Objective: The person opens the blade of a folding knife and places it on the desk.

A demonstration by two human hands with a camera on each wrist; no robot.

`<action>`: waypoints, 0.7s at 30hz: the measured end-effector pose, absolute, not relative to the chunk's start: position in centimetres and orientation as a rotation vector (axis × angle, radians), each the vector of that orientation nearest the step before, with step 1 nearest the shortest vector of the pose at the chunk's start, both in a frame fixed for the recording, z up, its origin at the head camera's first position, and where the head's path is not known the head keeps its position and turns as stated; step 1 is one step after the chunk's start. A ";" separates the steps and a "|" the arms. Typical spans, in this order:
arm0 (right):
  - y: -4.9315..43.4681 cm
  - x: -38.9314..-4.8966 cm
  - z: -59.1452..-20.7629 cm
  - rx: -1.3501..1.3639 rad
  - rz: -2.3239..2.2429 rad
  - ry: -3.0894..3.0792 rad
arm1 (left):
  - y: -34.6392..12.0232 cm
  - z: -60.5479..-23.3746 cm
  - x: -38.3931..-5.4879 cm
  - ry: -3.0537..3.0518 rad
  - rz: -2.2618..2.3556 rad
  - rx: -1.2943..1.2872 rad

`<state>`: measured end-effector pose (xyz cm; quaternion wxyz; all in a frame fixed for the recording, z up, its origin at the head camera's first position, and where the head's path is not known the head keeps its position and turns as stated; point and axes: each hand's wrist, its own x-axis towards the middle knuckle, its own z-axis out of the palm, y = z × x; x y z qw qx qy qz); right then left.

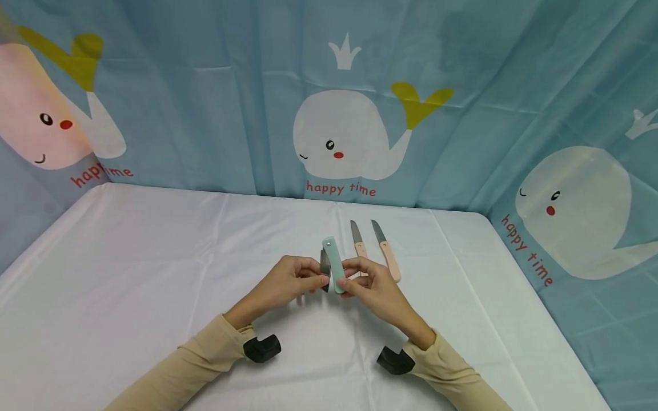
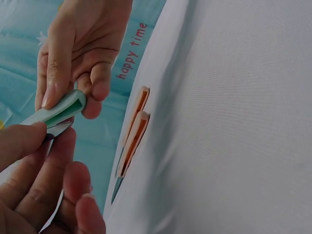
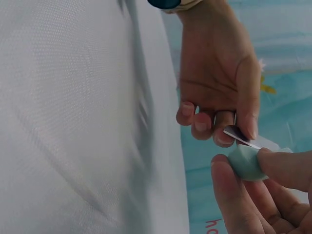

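Between my two hands is a folding knife with a mint green handle point(image 1: 334, 267), its blade point(image 1: 324, 264) partly swung out at a narrow angle. My left hand point(image 1: 295, 278) pinches the blade between thumb and fingers. With thumb and fingertips, my right hand point(image 1: 377, 290) grips the free end of the handle. The left wrist view shows the long slot in the green handle point(image 2: 61, 109), and the blade beside it. In the right wrist view the blade tip point(image 3: 236, 131) pokes out by the left fingertips.
Two unfolded knives with pink handles lie side by side just beyond my right hand, one nearer the middle point(image 1: 361, 250) and one to its right point(image 1: 390, 262). White cloth point(image 1: 154, 274) covers the table. A blue whale-print curtain point(image 1: 226, 114) hangs around the back and sides.
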<state>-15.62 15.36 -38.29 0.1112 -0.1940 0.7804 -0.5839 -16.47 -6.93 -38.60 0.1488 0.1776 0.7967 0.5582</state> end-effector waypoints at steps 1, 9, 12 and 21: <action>15.4 -15.6 -38.3 -0.569 -1.716 2.294 | -6.9 -38.6 -16.4 2.296 1.616 0.504; 15.3 -15.7 -38.3 -0.541 -1.647 2.384 | -6.9 -38.8 -16.3 2.318 1.629 0.469; 15.3 -15.6 -38.3 -0.522 -1.651 2.368 | -6.9 -38.9 -16.3 2.326 1.619 0.496; 15.3 -15.7 -38.5 -0.515 -1.641 2.361 | -6.9 -39.0 -16.4 2.295 1.632 0.550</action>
